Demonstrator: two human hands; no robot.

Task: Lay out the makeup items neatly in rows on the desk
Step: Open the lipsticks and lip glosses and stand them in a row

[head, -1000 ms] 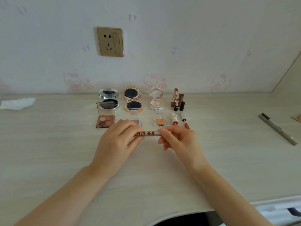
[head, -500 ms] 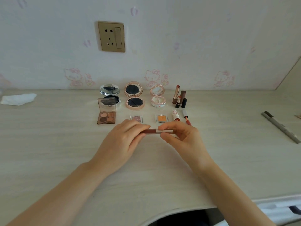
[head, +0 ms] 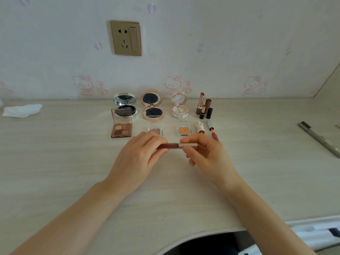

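A slim lip gloss tube (head: pixel 173 145) lies level between both hands, just above the desk (head: pixel 55 162). My left hand (head: pixel 139 155) pinches its dark red body and my right hand (head: pixel 204 153) pinches its pale metallic cap. Behind them two rows stand laid out. The back row holds a silver compact (head: pixel 125 103), a rose-gold compact (head: pixel 153 105), a white compact (head: pixel 179 107) and several lipsticks (head: pixel 203 106). The front row holds a four-colour eyeshadow palette (head: pixel 121 128), a small pink shadow (head: pixel 156 130), an orange shadow (head: pixel 183 130), a small figurine lipstick (head: pixel 200 127) and an opened gloss wand (head: pixel 212 130).
A grey pen-like stick (head: pixel 320 140) lies at the far right. A crumpled white tissue (head: pixel 22 110) sits at the back left. The wall with a gold socket (head: pixel 126 38) backs the desk. The desk's front edge curves inward near me.
The tube has turned in my fingers: the printed lettering seen earlier is gone and the seam between cap and body now shows. Both hands stay at the same spot.
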